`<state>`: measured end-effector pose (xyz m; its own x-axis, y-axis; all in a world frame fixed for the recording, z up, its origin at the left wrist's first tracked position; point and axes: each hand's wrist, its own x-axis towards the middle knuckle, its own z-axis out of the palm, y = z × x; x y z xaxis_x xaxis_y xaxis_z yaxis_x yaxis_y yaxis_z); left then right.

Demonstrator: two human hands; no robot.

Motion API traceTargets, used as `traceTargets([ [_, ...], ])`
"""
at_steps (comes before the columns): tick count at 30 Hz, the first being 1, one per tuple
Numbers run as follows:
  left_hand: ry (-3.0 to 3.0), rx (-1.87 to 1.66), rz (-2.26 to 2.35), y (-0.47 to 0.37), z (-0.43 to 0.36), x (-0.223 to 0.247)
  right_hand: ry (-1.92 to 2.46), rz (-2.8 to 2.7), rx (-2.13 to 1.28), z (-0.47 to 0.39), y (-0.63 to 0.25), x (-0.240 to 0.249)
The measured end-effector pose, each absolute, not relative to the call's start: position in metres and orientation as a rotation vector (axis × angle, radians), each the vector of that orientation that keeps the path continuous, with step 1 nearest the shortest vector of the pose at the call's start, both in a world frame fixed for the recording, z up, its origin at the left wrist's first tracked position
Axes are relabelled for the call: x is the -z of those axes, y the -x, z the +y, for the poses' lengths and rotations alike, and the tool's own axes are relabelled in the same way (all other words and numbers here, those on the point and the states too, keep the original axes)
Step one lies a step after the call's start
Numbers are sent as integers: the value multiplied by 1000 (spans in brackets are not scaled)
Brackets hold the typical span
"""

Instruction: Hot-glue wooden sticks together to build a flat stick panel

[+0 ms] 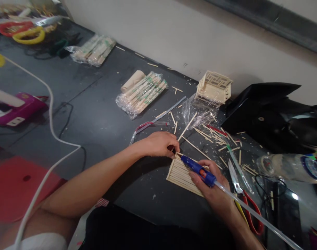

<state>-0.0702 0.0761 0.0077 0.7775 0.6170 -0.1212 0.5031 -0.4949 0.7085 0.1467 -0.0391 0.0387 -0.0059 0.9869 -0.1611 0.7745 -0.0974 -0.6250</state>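
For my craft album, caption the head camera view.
Left hand at the corner of a stick panel, right hand holding a glue gun.

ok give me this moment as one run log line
left hand: at corner of stick panel | right hand: holding blue glue gun | nozzle: near that corner

Table (pixel 96 93): dark grey, dusted with pale crumbs
Wrapped stick bundles (pixel 145 93): one near the far edge, one closer to the middle, beside a tan roll (pixel 131 81)
Lattice model (pixel 213 87): near the far edge, just beside crumpled clear film (pixel 198 113)
Loose sticks (pixel 203 134): scattered right of the middle
Slatted panel (pixel 183 175): close to the near edge
Red-handled scissors (pixel 235 177): right of the panel
Purple tool (pixel 23 109): toward the left
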Motion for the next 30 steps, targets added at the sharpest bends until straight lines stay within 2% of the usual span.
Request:
traceTargets([
  [19,-2133,-189,870,76,79,-13,1826,-1865,-859,-41,-156,-50],
  [23,-2031,-285,886,75,78,-13,1798,-1828,-819,-42,-156,-56],
  [30,-2099,-353,848,69,76,-6,1816,-1797,-983,-42,-151,-53],
])
